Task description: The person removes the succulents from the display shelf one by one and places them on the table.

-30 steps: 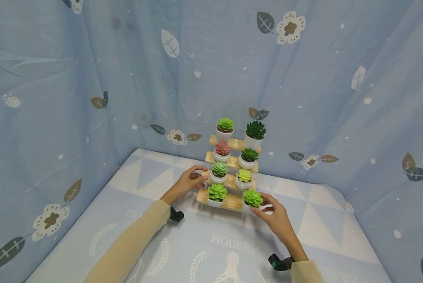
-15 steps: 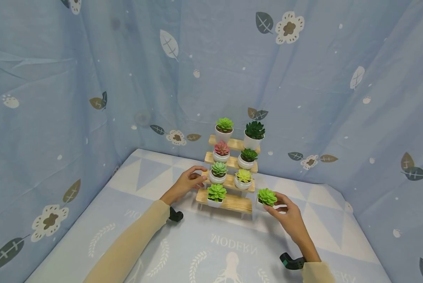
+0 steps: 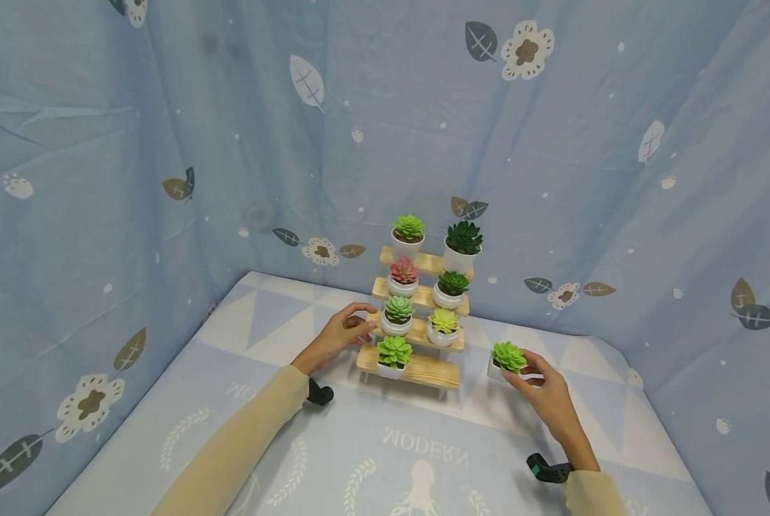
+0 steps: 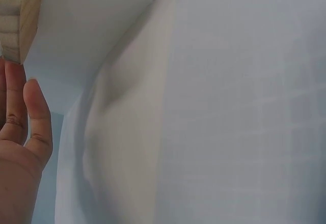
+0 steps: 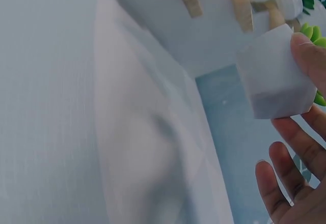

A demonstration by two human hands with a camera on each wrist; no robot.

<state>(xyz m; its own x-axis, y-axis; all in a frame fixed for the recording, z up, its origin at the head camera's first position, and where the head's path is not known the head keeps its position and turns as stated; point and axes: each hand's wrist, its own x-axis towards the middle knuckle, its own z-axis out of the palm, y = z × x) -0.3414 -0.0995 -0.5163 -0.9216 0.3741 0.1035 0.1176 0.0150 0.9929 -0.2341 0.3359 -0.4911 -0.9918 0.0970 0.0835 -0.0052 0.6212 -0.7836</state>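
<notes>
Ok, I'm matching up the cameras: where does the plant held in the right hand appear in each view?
Head: the plant is right of centre, in the right hand, apart from the wooden stand.
Left wrist: not in it.
Right wrist: upper right, mostly its white pot.
Shared landmark: the wooden stand, near centre, top left and top, respectively.

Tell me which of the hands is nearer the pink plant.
Left. The left hand grips the wooden stand, one shelf below the pink plant; the right hand is farther, right of the stand, holding a green potted plant.
</notes>
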